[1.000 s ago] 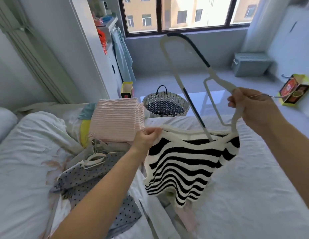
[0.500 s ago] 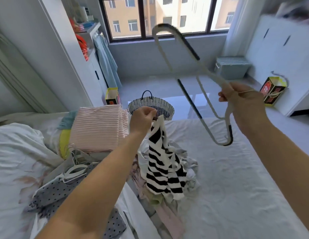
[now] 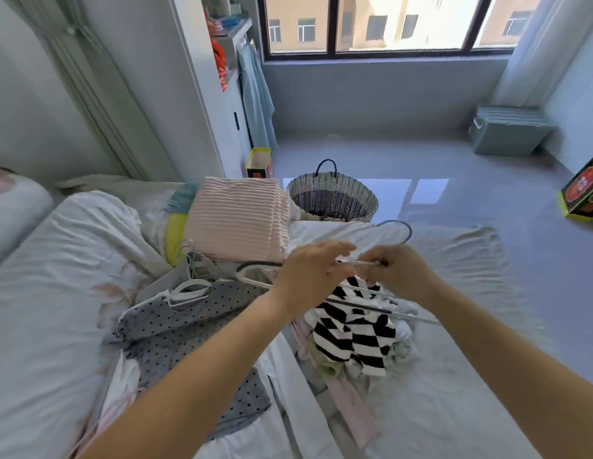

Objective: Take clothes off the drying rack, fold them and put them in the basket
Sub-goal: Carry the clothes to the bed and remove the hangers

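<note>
Both grips meet low over the bed (image 3: 470,376), bare forearms reaching in from the bottom edge. The right grip (image 3: 399,274) is curled round the neck of the hanger (image 3: 402,228), whose hook arcs up just beyond the knuckles. The left grip (image 3: 308,270) lies over the same hanger with its fingers nearly straight, tips close to the right grip; we cannot tell whether it pinches the wire or only rests on it. One looped end of the hanger sticks out to the left of the left grip, and a dark bar crosses below the hands. Under that bar the striped top (image 3: 351,336) lies crumpled on the bed, off the hanger, on a small heap of pale clothes. To its left a dotted garment (image 3: 189,326) is spread flat with white hangers (image 3: 189,289) lying at its far edge. Beyond those sits a folded pink stack (image 3: 235,223) on the bed. The basket (image 3: 333,200) stands on the floor just past the bed's edge, beside the pink stack; its inside is dark and we cannot make out the contents. A grey box (image 3: 507,130) sits under the window at far right.
</note>
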The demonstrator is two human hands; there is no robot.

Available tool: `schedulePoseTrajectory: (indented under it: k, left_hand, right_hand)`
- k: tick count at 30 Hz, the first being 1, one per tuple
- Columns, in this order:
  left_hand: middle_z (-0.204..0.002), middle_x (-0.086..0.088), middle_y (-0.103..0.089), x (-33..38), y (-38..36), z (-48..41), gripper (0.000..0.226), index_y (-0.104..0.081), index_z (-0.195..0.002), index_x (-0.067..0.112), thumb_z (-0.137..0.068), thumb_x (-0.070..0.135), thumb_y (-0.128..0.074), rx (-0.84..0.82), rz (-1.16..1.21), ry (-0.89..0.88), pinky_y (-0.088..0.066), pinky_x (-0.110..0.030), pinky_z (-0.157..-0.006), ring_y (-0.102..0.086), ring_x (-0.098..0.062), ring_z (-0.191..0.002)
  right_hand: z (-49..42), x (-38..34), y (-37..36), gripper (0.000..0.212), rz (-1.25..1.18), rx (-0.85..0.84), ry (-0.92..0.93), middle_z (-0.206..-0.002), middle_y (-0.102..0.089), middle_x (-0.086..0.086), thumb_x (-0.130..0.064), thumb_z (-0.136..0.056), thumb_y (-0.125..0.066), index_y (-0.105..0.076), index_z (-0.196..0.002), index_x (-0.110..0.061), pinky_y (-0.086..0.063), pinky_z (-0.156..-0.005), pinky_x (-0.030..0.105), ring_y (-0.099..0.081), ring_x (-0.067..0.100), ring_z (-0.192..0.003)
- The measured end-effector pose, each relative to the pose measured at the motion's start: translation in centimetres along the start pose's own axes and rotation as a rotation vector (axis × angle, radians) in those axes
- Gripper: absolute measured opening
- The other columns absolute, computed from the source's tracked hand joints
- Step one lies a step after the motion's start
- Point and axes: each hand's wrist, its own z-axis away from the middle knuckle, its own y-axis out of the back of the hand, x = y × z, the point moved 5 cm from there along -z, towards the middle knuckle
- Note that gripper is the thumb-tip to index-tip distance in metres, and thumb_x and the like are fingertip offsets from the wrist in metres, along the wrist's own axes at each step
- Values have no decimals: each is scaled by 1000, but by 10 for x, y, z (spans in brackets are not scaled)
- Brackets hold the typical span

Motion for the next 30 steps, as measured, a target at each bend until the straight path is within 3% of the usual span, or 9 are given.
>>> schedulePoseTrajectory:
  k: [4, 9, 13, 16, 19, 22, 25, 27, 30]
  left_hand:
    - [-97, 3, -70, -41, 15, 54, 27, -66, -113, 20, -89, 33, -64, -146, 40, 270, -51, -31, -77, -62, -15, -86]
    - [-76, 7, -65, -92, 36, 147, 10, -71, -96, 22, -91, 23, -63, -133, 145, 541, -45, -31, -65, -56, -10, -68]
    - [-66, 7, -60, -144, 53, 250, 10, -71, -95, 21, -92, 19, -62, 5, 329, 849, -36, -19, -52, -45, -1, -52]
    - [-61, 5, -55, -181, 64, 342, 16, -69, -85, 27, -92, 15, -61, 140, 356, 1058, -33, -25, -53, -43, -7, -53]
    - [-66, 7, -60, -212, 68, 440, 24, -65, -81, 29, -89, 7, -63, 300, 371, 1312, -40, -19, -55, -51, -12, -62]
    - [-58, 9, -55, -230, 70, 526, 14, -66, -81, 14, -89, 4, -63, 452, 363, 1505, -37, -14, -50, -49, -14, -60]
    - [-69, 3, -58, -243, 68, 593, 12, -63, -81, 8, -91, 2, -60, 572, 380, 1681, -44, -21, -64, -55, -20, -72]
    - [-85, -4, -65, -252, 64, 627, 9, -67, -96, 10, -91, 5, -61, 621, 381, 1780, -47, -31, -79, -61, -25, -88]
    - [-92, -11, -63, -269, 62, 657, 10, -63, -101, 6, -92, 6, -59, 655, 371, 1861, -41, -27, -77, -58, -25, -87]
  right_hand:
    - [-3, -31, -60, 17, 24, -129, 84, -52, -62, -11, -21, -82, -74, -64, -70, -28, -35, -50, 15, -51, 1, -46]
    - [-8, -53, -151, 25, 55, -242, 126, -70, -58, -14, -18, -79, -77, -59, -70, -32, -40, -60, 17, -53, -1, -58]
    - [-16, -54, -219, 31, 155, -276, 112, -108, -58, -8, -31, -83, -73, -60, -111, -32, -47, -85, 28, -57, 12, -97]
    - [-14, -41, -262, 44, 244, -334, 51, -118, -55, -4, -32, -87, -68, -55, -128, -24, -41, -89, 26, -53, 12, -108]
    - [-6, -24, -307, 44, 306, -405, 11, -123, -59, -1, -33, -88, -67, -55, -129, -23, -43, -94, 28, -54, 13, -111]
    - [6, -9, -348, 39, 341, -485, -36, -124, -59, -1, -31, -90, -64, -56, -128, -25, -45, -97, 32, -55, 14, -114]
    - [15, 0, -384, 36, 365, -548, -64, -126, -58, 1, -24, -92, -62, -57, -127, -23, -44, -98, 32, -54, 17, -116]
    - [17, 3, -402, 35, 372, -568, -78, -126, -57, 0, -24, -91, -62, -57, -126, -25, -45, -96, 32, -55, 18, -116]
    - [18, 4, -424, 30, 366, -600, -98, -122, -58, -2, -24, -91, -62, -56, -120, -32, -46, -94, 31, -56, 16, -115]
